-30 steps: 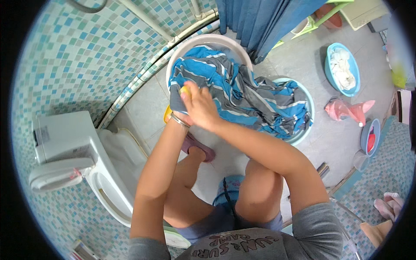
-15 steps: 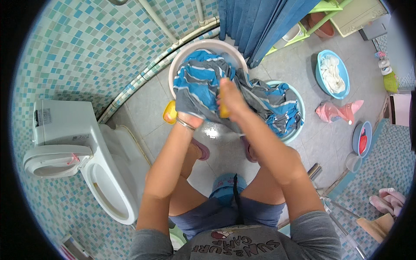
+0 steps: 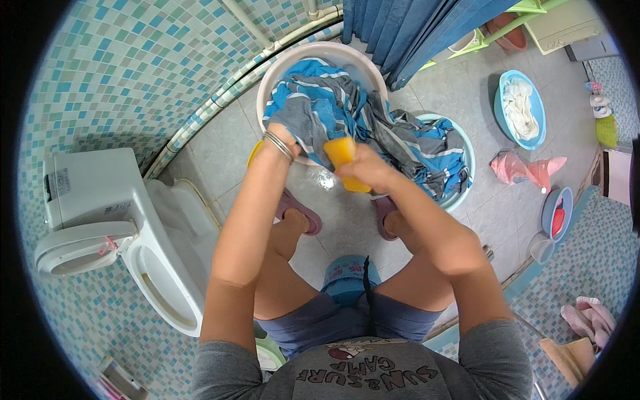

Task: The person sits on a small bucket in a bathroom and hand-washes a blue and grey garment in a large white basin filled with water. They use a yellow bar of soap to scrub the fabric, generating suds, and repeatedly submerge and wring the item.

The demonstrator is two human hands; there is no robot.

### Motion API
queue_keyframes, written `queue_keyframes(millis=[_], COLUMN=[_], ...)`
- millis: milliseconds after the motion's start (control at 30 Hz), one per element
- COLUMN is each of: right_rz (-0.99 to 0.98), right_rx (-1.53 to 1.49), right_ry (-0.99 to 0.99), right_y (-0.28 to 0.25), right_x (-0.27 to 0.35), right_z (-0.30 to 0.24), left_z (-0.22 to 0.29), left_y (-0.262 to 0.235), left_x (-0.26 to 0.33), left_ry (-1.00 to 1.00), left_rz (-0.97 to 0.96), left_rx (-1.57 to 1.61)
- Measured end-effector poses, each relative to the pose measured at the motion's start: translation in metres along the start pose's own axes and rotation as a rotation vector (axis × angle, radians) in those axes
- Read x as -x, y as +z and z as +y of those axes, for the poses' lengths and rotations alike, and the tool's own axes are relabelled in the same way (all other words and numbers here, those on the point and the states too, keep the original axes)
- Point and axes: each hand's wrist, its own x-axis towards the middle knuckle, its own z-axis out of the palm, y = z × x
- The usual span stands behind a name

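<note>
A big blue, grey and white striped cloth (image 3: 337, 107) lies bunched in a pale pink basin (image 3: 267, 79) and spills over to the right into a light blue basin (image 3: 469, 157). At the near left rim, my left hand (image 3: 285, 139), with bangles at the wrist, grips an edge of the cloth. My right hand (image 3: 369, 168) is closed around a yellow oblong block (image 3: 341, 152), held against or just over the near hanging part of the cloth. Whether the block is a soap bar or a brush I cannot tell. Wet suds (image 3: 325, 179) glisten below the cloth.
A yellow dish (image 3: 253, 153) is mostly hidden behind my left wrist. On the left stands a white toilet (image 3: 167, 287); a blue curtain (image 3: 407, 40) hangs at the back. To the right are a blue basin (image 3: 541, 110) with white cloth, a pink bag (image 3: 523, 168) and a small blue tub (image 3: 557, 230).
My left hand has moved up and left, lifting the cloth's edge. My right hand has drawn the yellow block slightly toward me. The yellow dish is now mostly covered.
</note>
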Motion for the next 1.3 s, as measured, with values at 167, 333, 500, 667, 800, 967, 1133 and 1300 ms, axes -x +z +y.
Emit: queue_keyframes(millis=[167, 333, 500, 667, 800, 967, 1133, 1300], right_rz=[0.243, 0.571, 0.730, 0.783, 0.950, 1.007, 0.870, 0.374], right_rx=[-0.521, -0.617, -0.583, -0.583, -0.564, -0.381, 0.151, 0.451], right_ry=[-0.284, -0.504, -0.508, -0.578, -0.668, -0.634, -0.425, -0.521], right_y=[-0.055, -0.095, -0.095, -0.087, -0.099, -0.106, -0.074, -0.007], right_x=[0.017, 0.032, 0.027, 0.017, 0.025, 0.025, 0.022, 0.004], right_z=[-0.012, -0.024, -0.024, -0.027, -0.032, -0.037, -0.028, -0.015], left_z=[0.045, 0.023, 0.006, 0.032, 0.074, 0.082, 0.062, 0.043], left_y=[-0.055, -0.043, -0.032, -0.019, 0.072, 0.067, 0.027, 0.018], left_x=[-0.006, -0.002, -0.008, -0.005, 0.066, 0.058, 0.015, 0.007], left_ry=[0.064, 0.140, 0.284, 0.293, 0.436, 0.536, 0.391, 0.278], left_rz=[0.123, 0.249, 0.354, 0.400, 0.280, 0.130, 0.219, -0.073], left_rx=[-1.430, -1.656, -1.236, -0.785, -0.722, -0.555, -0.331, -0.227])
